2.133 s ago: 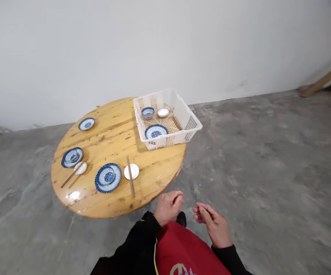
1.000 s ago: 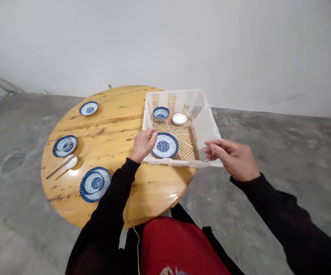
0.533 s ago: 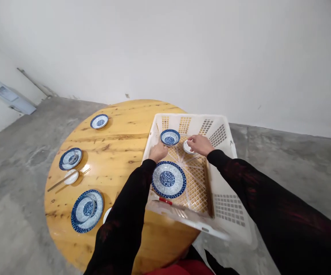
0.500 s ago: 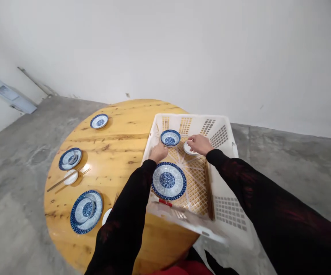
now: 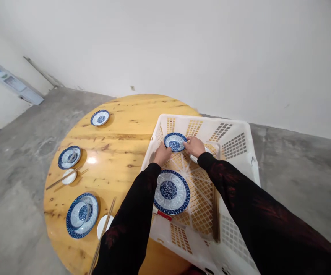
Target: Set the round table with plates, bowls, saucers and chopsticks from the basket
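Blue-and-white bowl (image 5: 175, 142), over the right side of the wooden table (image 5: 119, 137), within the white basket (image 5: 206, 129), at the far left, just beyond the large plate (image 5: 171, 192). Judging by the shine, probably glazed ceramic: likely stiff, fairly light, smooth enough to slip from damp fingers, fragile at the rim. Best taken by opposite sides of the rim, thumbs above and fingers against the outer wall, keeping clear of the plate and of the small white dish (image 5: 193, 158) on the right.

Gripped much like that now: at the near left rim by the left hand (image 5: 162, 154), at the right rim by the right hand (image 5: 195, 147). Impossible to tell, with the underside hidden, whether resting on the basket floor or slightly raised.

Compared with half a second ago: no clear change in the plate's place in the basket; little visible shift of the bowl toward or away from that plate; a move of the right hand from the small white dish to the bowl's rim; near the left sleeve, chopsticks (image 5: 109, 214) in plain sight, mostly covered then.
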A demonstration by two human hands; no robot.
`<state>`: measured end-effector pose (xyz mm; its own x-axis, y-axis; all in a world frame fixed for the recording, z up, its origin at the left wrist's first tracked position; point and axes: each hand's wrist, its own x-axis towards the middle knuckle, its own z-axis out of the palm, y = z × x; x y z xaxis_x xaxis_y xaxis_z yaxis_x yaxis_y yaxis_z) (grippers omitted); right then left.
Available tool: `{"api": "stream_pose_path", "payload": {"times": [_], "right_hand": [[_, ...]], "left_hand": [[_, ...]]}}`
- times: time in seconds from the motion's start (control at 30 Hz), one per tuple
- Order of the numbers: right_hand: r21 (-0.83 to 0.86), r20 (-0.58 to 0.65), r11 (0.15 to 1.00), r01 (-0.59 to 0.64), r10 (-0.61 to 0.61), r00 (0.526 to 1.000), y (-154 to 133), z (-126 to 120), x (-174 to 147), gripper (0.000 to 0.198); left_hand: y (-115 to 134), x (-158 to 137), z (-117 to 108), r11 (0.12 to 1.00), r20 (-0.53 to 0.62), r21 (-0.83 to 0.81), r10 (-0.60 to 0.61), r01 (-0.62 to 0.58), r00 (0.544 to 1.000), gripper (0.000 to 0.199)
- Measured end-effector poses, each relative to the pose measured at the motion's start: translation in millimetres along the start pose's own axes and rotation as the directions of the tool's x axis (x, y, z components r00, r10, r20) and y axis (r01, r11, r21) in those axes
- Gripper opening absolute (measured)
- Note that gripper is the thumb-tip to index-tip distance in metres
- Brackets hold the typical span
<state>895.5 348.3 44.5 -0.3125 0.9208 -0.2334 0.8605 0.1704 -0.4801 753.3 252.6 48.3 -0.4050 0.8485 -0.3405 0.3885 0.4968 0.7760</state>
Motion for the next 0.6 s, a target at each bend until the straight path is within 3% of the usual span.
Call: {"api": "stream_pose_path", "payload": {"times": [0.13,0.27,0.37,0.47,0.6], "right_hand": [[-0.029,-0.061,0.999,0.015,-0.017,0.998,-4,1,-5,0.033],[-0.014,-0.119,1.0,0.012,-0.013,0.993,-10,-13,-17,0.04],[0.13,-0.253,0.991,0.029,0.005,0.967,-18,-35,-34,0.039],[0.306,-0.408,0.943,0.131,0.005,0.913,-29,-62,-60,0.035],[0.46,-0.412,0.854,0.244,-0.038,0.91,-41,-91,-102,0.038]], "left_hand": [[1,-4,-1,0.996,0.006,-0.084,0.021,-0.021,1.0,0.061],[15,-17,-12,0.987,-0.026,-0.112,0.116,-0.118,0.993,0.067],[37,-39,-23,0.955,-0.084,-0.177,0.226,-0.238,0.971,0.065],[60,-70,-37,0.883,-0.152,-0.275,0.35,-0.38,0.924,0.061],[74,-118,-53,0.782,-0.188,-0.451,0.387,-0.43,0.903,0.059]]}}
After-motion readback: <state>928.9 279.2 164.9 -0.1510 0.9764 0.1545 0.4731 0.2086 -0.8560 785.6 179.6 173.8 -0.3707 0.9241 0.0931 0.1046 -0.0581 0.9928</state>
